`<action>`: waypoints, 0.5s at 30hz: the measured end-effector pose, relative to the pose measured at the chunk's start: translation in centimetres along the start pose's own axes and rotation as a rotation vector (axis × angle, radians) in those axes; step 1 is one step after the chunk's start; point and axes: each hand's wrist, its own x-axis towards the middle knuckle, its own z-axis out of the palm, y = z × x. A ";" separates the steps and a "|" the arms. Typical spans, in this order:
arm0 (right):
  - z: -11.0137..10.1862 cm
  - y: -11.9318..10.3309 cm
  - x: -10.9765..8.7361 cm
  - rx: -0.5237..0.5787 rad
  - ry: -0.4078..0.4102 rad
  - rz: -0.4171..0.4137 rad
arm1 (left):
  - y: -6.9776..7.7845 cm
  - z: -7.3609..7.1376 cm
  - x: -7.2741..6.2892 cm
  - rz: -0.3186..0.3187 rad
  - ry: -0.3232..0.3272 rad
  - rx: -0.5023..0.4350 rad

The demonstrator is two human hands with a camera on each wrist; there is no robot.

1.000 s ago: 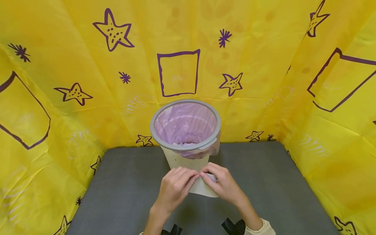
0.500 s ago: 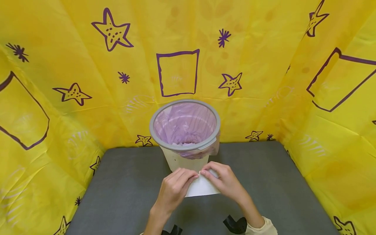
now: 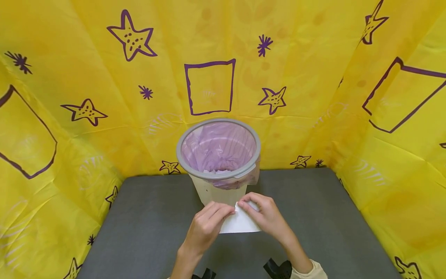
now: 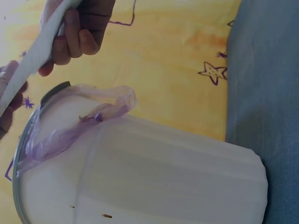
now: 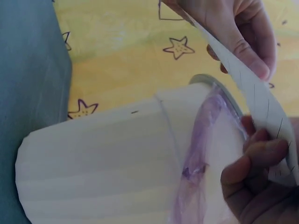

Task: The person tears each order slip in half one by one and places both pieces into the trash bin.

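Note:
Both hands hold a small sheet of white paper (image 3: 240, 224) by its far edge, fingertips close together with a narrow gap between them. My left hand (image 3: 205, 226) pinches it on the left, thumb beneath the fingers. On the other side, my right hand (image 3: 266, 217) pinches it between thumb and forefinger. Thin dark lines show on the paper (image 5: 261, 105) in the right wrist view. Just beyond the hands stands a whitish waste bin (image 3: 216, 192) with a grey rim, lined with a translucent purple bag (image 3: 219, 145). White scraps (image 3: 217, 171) lie inside it.
The bin stands on a dark grey table (image 3: 150, 217) near its back edge. A yellow cloth (image 3: 167, 46) with purple drawings hangs around the back and sides. Black wrist mounts (image 3: 278, 268) sit at the bottom of the head view.
My fingertips have parted slightly at the paper's far edge. The sheet has tilted and its near edge, curved before, now looks straight. The bin stays in place.

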 end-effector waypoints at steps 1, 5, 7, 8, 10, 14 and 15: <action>0.0 0.0 0.0 -0.007 0.007 0.007 | 0.0 0.0 0.0 0.006 0.006 -0.008; -0.1 0.1 0.0 -0.026 0.028 0.033 | -0.2 0.1 0.1 0.003 0.024 -0.047; -0.1 0.1 0.0 -0.023 0.022 0.042 | -0.3 0.1 0.0 -0.019 0.023 -0.071; -0.2 0.1 0.0 -0.023 0.020 0.042 | -0.4 0.1 -0.1 -0.029 0.022 -0.085; -0.2 0.1 -0.1 -0.022 0.018 0.039 | -0.5 0.1 -0.3 -0.050 0.020 -0.113; -0.3 0.1 -0.1 -0.022 0.019 0.028 | -0.6 0.3 -0.6 -0.095 0.021 -0.162; -0.4 0.1 -0.1 -0.021 0.021 0.029 | -0.6 0.4 -0.7 -0.106 0.024 -0.171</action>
